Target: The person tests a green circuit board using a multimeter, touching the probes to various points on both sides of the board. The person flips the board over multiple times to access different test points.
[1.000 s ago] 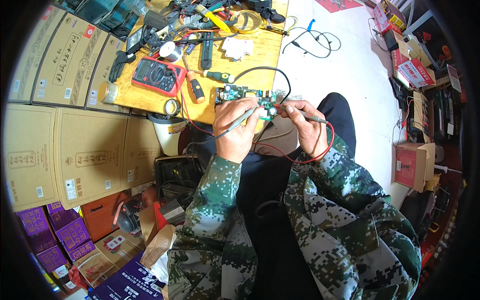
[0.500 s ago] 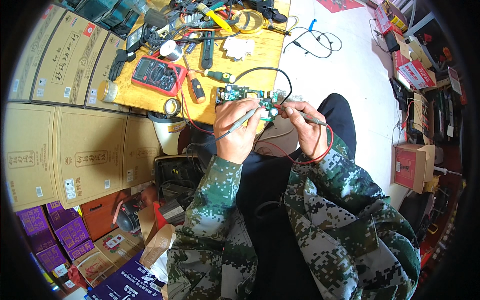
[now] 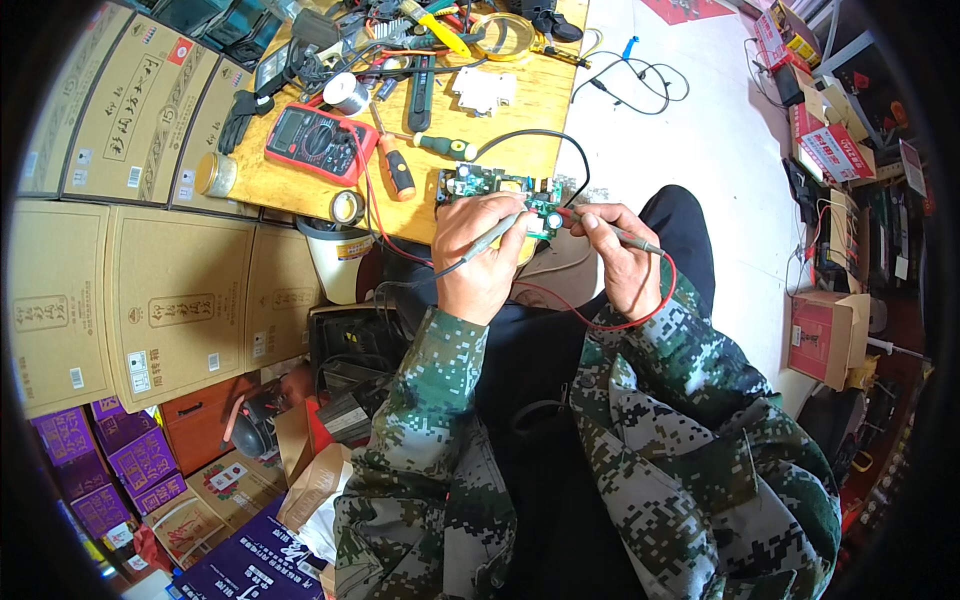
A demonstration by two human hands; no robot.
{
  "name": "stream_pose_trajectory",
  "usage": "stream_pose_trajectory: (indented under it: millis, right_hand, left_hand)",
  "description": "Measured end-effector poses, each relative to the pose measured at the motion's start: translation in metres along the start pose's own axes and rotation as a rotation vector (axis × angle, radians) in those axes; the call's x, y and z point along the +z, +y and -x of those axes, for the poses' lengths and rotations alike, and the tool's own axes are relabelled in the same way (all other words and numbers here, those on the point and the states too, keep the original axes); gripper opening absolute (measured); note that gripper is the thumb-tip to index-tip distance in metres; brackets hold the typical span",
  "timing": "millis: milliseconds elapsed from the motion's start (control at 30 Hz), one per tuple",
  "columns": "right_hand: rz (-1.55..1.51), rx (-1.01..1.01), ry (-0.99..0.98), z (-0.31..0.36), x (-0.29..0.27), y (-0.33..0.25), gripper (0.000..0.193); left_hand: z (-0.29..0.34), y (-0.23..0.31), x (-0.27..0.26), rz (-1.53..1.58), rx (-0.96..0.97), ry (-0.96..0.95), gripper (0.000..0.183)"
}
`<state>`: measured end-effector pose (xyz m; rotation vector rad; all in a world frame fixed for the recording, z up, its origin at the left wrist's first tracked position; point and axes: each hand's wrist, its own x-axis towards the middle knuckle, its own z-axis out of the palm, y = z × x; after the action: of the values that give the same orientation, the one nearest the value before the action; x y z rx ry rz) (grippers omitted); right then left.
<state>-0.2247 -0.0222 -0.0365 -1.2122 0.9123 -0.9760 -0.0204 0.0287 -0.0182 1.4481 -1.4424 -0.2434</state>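
A green circuit board (image 3: 484, 182) lies at the near right corner of the wooden table, a black cable running from it. My left hand (image 3: 474, 250) grips a grey-black test probe (image 3: 491, 238) and rests over the board's near edge; its fingertips and the probe's tip are partly hidden. Between thumb and fingers of my right hand (image 3: 625, 262) is a red-tipped test probe (image 3: 628, 237), its tip pointing left at the board's right end. Whether that tip touches is too small to tell. A red multimeter (image 3: 318, 145) lies to the left, with the red lead running from it.
An orange-handled screwdriver (image 3: 396, 172), a green-handled screwdriver (image 3: 446, 147), a dark utility knife (image 3: 421, 92) and a solder spool (image 3: 346, 93) lie beyond the board. A magnifying glass (image 3: 503, 37) is farther back. Cardboard boxes (image 3: 180, 300) stack up at left; a white bucket (image 3: 345, 262) stands below the table.
The view has shifted slightly, so the table and its things sit a little farther right. Both hands keep their probes at the board; the right probe's tip shows slightly more clearly.
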Motion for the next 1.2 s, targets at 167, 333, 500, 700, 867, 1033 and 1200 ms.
stream_pose_trajectory:
  millis: [167, 333, 500, 700, 867, 1033, 1200]
  right_hand:
    - [0.02, 0.005, -0.006, 0.0007, -0.001, -0.0021, 0.03]
    - [0.039, 0.022, 0.009, 0.0004, 0.0018, -0.0025, 0.03]
    - [0.022, 0.066, 0.016, 0.0021, 0.0014, -0.0043, 0.026]
    - [0.032, 0.054, 0.013, 0.0023, 0.001, -0.0032, 0.026]
    - [0.019, 0.049, 0.006, 0.0025, 0.0004, -0.003, 0.026]
    - [0.086, 0.037, 0.021, 0.0026, 0.0014, -0.0023, 0.027]
    - [0.084, 0.02, 0.035, 0.0038, 0.0023, -0.002, 0.029]
  left_hand:
    - [0.0003, -0.0005, 0.0012, 0.029, -0.006, 0.008, 0.017]
    - [0.0007, -0.0008, 0.0013, 0.034, -0.008, 0.009, 0.017]
    - [0.0004, -0.0008, 0.0012, 0.031, -0.007, 0.006, 0.017]
    - [0.0006, -0.0003, 0.0007, 0.029, -0.014, 0.004, 0.017]
    - [0.0007, 0.0003, 0.0004, 0.008, -0.012, 0.001, 0.017]
    - [0.0006, 0.0, 0.001, 0.028, -0.015, 0.006, 0.016]
    - [0.0005, 0.0, 0.0002, 0.026, -0.009, 0.005, 0.016]
